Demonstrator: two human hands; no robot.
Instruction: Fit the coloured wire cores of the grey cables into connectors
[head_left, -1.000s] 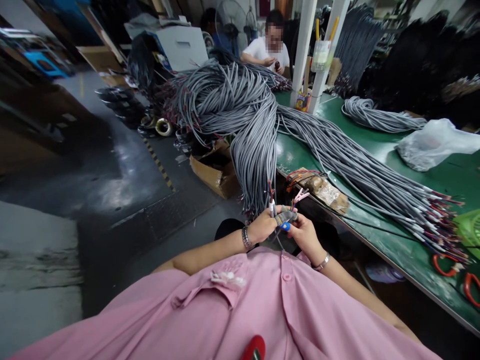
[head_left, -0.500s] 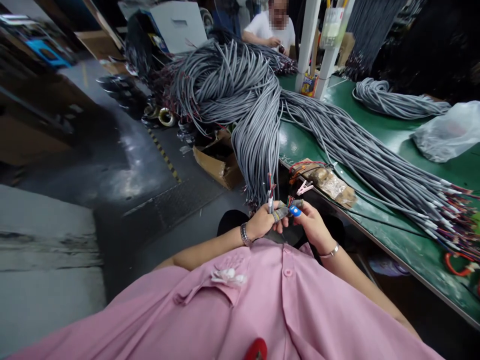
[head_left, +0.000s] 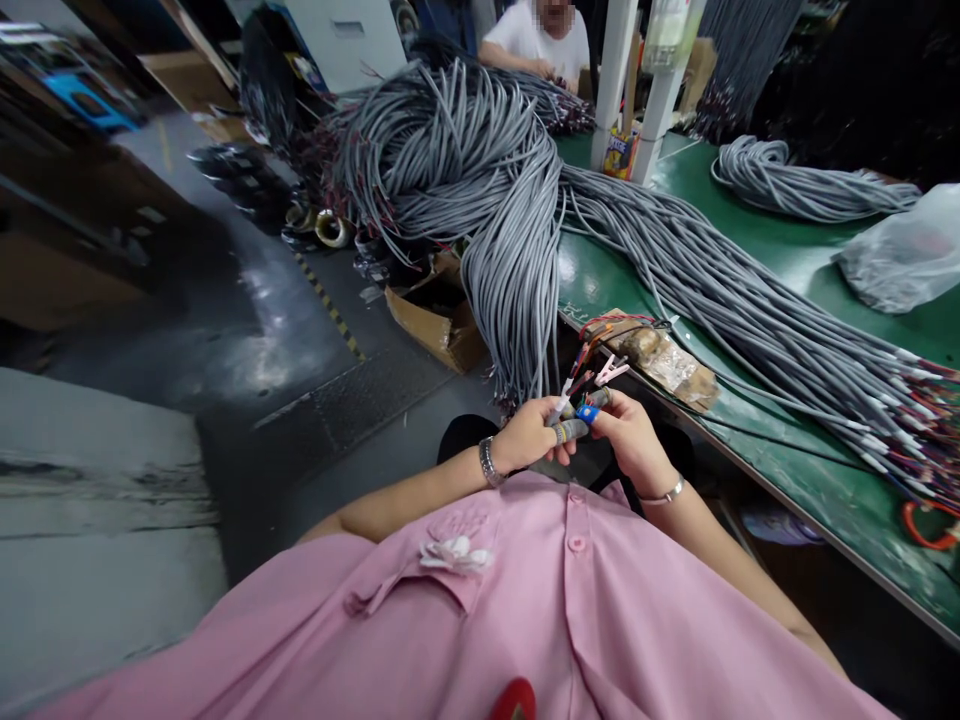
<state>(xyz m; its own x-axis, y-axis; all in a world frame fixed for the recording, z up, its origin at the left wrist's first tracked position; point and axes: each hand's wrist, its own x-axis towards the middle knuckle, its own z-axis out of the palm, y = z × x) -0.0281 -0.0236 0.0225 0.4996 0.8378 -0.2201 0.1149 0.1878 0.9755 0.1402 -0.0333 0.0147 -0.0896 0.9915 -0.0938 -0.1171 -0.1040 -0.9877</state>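
Observation:
My left hand (head_left: 529, 437), with grey finger covers on it, is closed round the end of a grey cable (head_left: 559, 405). That end has a white band, and thin coloured wires fan out above it. Facing it, my right hand (head_left: 634, 440) pinches small coloured wires beside the cable end. A blue cover (head_left: 587, 413) sits on the right thumb. Fingers partly hide the pinched wires. Just beyond the hands, at the bench edge, is a pale pink clip (head_left: 611, 371). A heavy bundle of grey cables (head_left: 510, 270) hangs down behind my left hand.
More grey cables (head_left: 720, 270) stretch along the green bench (head_left: 795, 270) to the right. A tape-wrapped cardboard piece (head_left: 667, 365) lies on its near edge. An open cardboard box (head_left: 431, 325) stands on the floor. Across the bench sits a person in a white shirt (head_left: 525, 40).
The cable end in my left hand has tilted right, towards my right hand. Both hands have come closer together. The co-worker's hands have lowered. The view has shifted slightly.

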